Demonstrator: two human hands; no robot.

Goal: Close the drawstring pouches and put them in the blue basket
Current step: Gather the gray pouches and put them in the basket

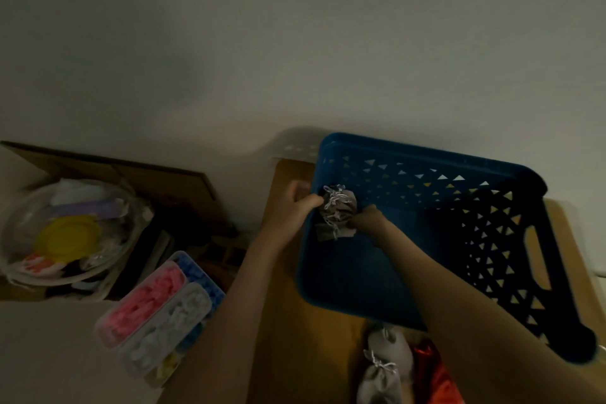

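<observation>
At the far left an open cardboard box (pixel 108 167) holds a clear bag with a yellow lid (pixel 67 236) inside. Right of it lies a clear compartment case (pixel 154 311) filled with pink and white pieces, and a blue case shows beneath it. The blue basket (pixel 426 154) stands at the far right corner of the wooden counter (pixel 295 338). A grey drawstring pouch (pixel 339 202) with a white cord is held inside it by the left wall, and a second grey pouch (pixel 331 233) is just below. At the near edge lie two more grey pouches (pixel 382 371), touching a red pouch (pixel 433 371). The left grip (pixel 295 207) curls round the held pouch's left side. The right grip (pixel 367 216) pinches its right side, with its forearm crossing the basket's near rim.
</observation>
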